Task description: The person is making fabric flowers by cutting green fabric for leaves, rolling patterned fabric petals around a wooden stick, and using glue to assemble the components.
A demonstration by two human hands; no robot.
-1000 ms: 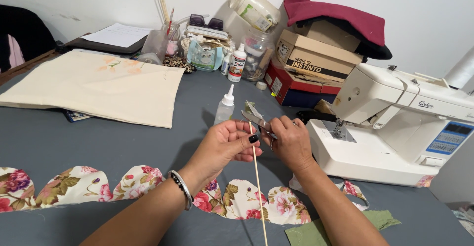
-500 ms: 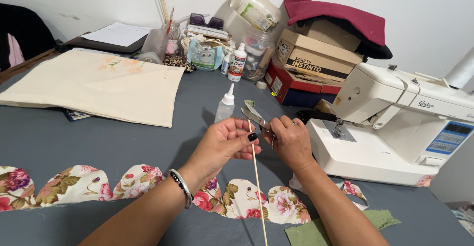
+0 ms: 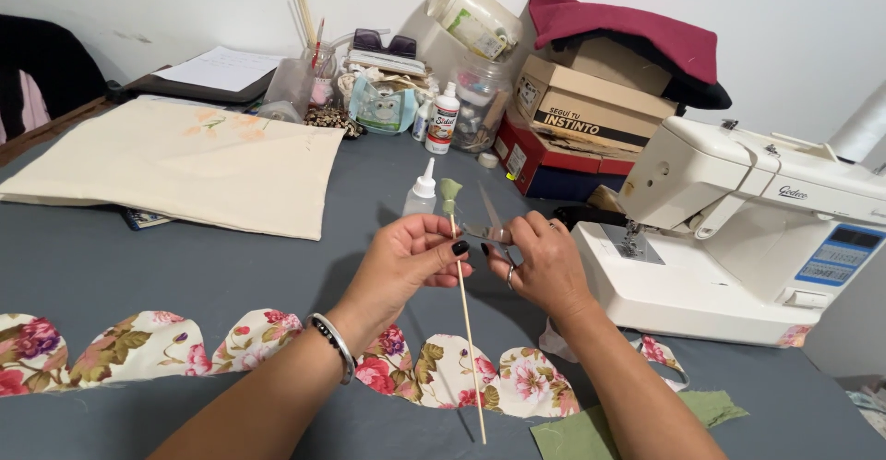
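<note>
My left hand (image 3: pixel 406 262) pinches a thin wooden stick (image 3: pixel 469 340) near its top, where a small green fabric tip (image 3: pixel 449 193) is wrapped. The stick slants down toward me over the floral pieces. My right hand (image 3: pixel 543 262) holds small scissors (image 3: pixel 489 227), their blades open and pointing at the green tip. Both hands hover above the grey cloth-covered table (image 3: pixel 185 266).
A white sewing machine (image 3: pixel 748 229) stands at the right. A small glue bottle (image 3: pixel 422 192) is just behind my hands. Floral scalloped fabric pieces (image 3: pixel 231 354) lie along the near edge, green fabric (image 3: pixel 591 432) at bottom right, cream cloth (image 3: pixel 175 160) at left, boxes and jars at the back.
The scissors have swung from lying near the stick to blades up beside the green tip. My hands stay in about the same place.
</note>
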